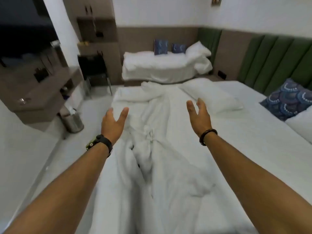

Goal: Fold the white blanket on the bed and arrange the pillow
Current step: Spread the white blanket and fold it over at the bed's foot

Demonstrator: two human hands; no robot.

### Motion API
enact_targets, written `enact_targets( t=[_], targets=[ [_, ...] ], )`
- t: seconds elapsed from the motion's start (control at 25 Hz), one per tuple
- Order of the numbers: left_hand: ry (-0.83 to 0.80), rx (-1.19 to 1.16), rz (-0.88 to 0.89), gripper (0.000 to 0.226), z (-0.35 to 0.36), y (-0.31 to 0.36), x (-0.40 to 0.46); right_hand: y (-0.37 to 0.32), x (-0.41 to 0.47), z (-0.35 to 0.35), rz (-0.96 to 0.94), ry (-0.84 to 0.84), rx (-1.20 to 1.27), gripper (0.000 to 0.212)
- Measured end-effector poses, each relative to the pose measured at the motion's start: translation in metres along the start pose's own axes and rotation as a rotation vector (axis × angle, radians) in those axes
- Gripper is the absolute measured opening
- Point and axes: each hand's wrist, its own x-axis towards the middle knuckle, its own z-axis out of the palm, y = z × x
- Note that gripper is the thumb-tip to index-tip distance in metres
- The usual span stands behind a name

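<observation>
A crumpled white blanket (152, 149) lies bunched along the left half of the big bed (249, 142), running away from me. A white pillow (212, 97) rests flat beyond it, toward the headboard side. My left hand (114, 123) hovers over the blanket's left edge, fingers spread, holding nothing. Above the blanket's right side, near the pillow's near end, my right hand (199, 115) is also open and empty. Both arms are stretched forward.
A blue patterned cushion (287, 100) leans at the green padded headboard (276, 59) on the right. A second small bed (162, 66) with two blue cushions stands at the far wall. A metal bin (72, 122) and a desk (37, 98) stand left of the bed.
</observation>
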Motion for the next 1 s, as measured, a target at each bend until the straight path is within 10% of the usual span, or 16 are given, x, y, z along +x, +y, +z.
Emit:
enact_targets(
  t=[0.28,0.48,0.6,0.88,1.0],
  targets=[
    [-0.357,0.282,-0.537,0.09,0.134,-0.19,-0.057,0.259,-0.045,-0.002,0.702,0.004,-0.175,0.108],
    [-0.381,0.387,-0.892,0.131,0.164,-0.283,-0.115,0.38,-0.06,0.025,1.017,0.082,0.023,0.123],
    [-0.264,0.223,-0.975,0.149,0.156,-0.31,-0.125,0.407,-0.06,0.045,1.047,0.222,0.14,0.104],
    [-0.343,0.368,-1.036,0.111,0.135,-0.336,-0.129,0.386,-0.044,0.048,0.805,0.263,0.034,0.034],
    [-0.075,0.612,-0.655,0.082,0.146,-0.321,-0.149,0.348,-0.046,0.045,0.635,0.22,0.075,0.027]
  ],
)
